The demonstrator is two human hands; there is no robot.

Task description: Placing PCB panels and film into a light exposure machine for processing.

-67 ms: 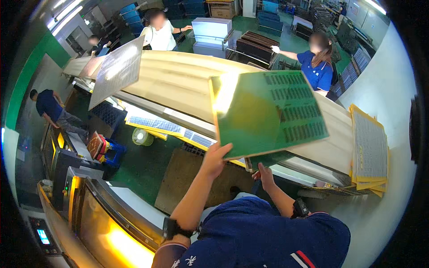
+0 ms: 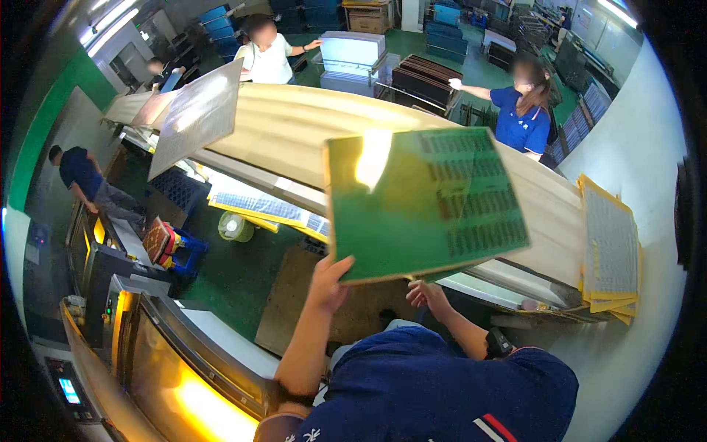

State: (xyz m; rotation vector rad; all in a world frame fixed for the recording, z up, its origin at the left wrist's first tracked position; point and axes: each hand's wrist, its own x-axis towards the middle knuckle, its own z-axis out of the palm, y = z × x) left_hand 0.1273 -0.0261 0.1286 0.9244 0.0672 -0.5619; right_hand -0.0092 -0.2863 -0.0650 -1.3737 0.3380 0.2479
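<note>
A large green circuit panel [image 2: 412,206], glossy with rows of small dark patterns on its right part, is held up tilted before me. Its lower left corner is gripped by my left hand [image 2: 329,286], thumb on the front face. My right hand [image 2: 430,297] is below the panel's lower edge, fingers curled at a second green panel [image 2: 451,275]. Only a narrow strip of that second panel shows; the first one hides the rest.
A long cream-covered bench [image 2: 294,110] runs across, with a pale sheet [image 2: 195,118] leaning at its left and yellow-edged panels [image 2: 610,247] stacked at its right. A machine with a glowing yellow window [image 2: 184,376] stands lower left. Three co-workers are beyond the bench, another at far left.
The large green panel has shifted left and slightly down with my left hand. My right hand has moved slightly left and down, and the second panel is now more hidden.
</note>
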